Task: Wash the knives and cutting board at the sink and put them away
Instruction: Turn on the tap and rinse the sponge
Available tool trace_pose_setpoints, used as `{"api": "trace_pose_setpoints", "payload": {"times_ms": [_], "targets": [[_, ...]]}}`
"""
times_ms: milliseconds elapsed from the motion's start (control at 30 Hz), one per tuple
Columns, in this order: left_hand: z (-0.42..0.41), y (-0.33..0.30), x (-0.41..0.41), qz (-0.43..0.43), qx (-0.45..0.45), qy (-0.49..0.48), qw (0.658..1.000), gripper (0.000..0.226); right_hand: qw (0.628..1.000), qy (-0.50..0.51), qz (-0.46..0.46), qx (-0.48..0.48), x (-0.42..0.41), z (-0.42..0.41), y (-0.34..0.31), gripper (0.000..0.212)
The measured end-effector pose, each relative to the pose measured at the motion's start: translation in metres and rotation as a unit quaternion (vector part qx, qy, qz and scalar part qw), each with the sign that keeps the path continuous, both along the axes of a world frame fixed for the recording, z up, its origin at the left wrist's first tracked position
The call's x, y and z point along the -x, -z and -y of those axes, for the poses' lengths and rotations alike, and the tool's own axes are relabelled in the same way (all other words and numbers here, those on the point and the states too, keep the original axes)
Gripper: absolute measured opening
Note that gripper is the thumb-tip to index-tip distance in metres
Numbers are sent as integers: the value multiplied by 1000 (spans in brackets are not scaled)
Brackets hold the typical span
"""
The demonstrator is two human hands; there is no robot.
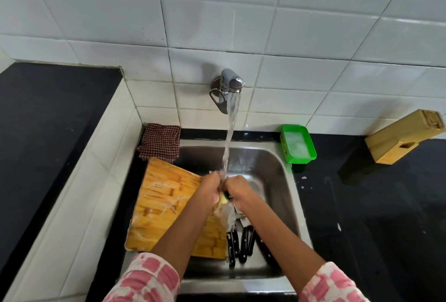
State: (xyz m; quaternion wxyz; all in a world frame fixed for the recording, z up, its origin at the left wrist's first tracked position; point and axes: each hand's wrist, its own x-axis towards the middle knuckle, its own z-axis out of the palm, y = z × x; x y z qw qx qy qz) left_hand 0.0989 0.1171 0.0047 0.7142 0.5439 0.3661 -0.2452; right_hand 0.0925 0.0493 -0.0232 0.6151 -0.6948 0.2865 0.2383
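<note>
Where water blurs my view, left hand (209, 190) and right hand (237, 189) grip a half-hidden sponge (224, 199) above knives (239, 241); the cutting board (156, 205) crowds the sink (293, 205)'s left.

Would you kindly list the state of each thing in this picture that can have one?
Tap: running.
Left hand: under the stream, gripping a yellow sponge.
Right hand: gripping the same sponge.
Cutting board: wet, sudsy, leaning over the sink's left edge.
Knives: lying in the sink.
Green tub: holds foamy liquid.
Knife block: tilted, no knives visible in it.
Checked cloth: crumpled at the sink's corner.
</note>
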Motion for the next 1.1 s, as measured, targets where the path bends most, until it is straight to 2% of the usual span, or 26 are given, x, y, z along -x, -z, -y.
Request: {"api": "trace_pose_setpoints", "payload": {"times_ms": [33,67,167,333,433,500,567,667,700,800,833,933,1000,1100], "targets": [[-2,3,0,0,13,-10,1000,31,1000,15,5,5,-2,5,4,6],[-2,-1,4,-14,23,-22,999,29,999,39,4,4,-1,8,4,7],[0,7,12,-13,71,-67,995,28,995,95,-14,-36,-1,3,10,34],[1,7,20,-7,84,-98,992,35,996,74,29,-38,4,-17,20,21],[-3,11,17,1,43,-97,994,41,997,53,2,-58,3,-31,17,31],[-8,12,14,-5,9,-89,996,37,991,74,-29,-106,2,-30,14,29],[-14,10,9,-19,9,-101,995,24,973,144,-36,-176,0,-21,11,32],[-19,-5,-2,-19,9,-78,997,18,934,219,-55,-275,-1,-13,3,9],[-19,-9,-7,-15,2,-64,998,19,939,210,-64,-265,-2,-12,3,17],[-21,-30,-27,8,-20,-52,998,36,952,144,-81,-258,-5,-10,1,62],[-22,-37,-35,25,-34,-44,998,42,957,130,-87,-245,-7,-10,0,65],[-24,-59,-57,136,-82,-4,987,55,971,113,-102,-185,-8,-15,-9,42],[-24,-78,-67,211,-95,3,973,62,977,112,-110,-143,-9,-17,-10,40],[-22,-102,-77,254,-55,-9,966,69,985,90,-96,-112,-9,-16,-10,38]]}}
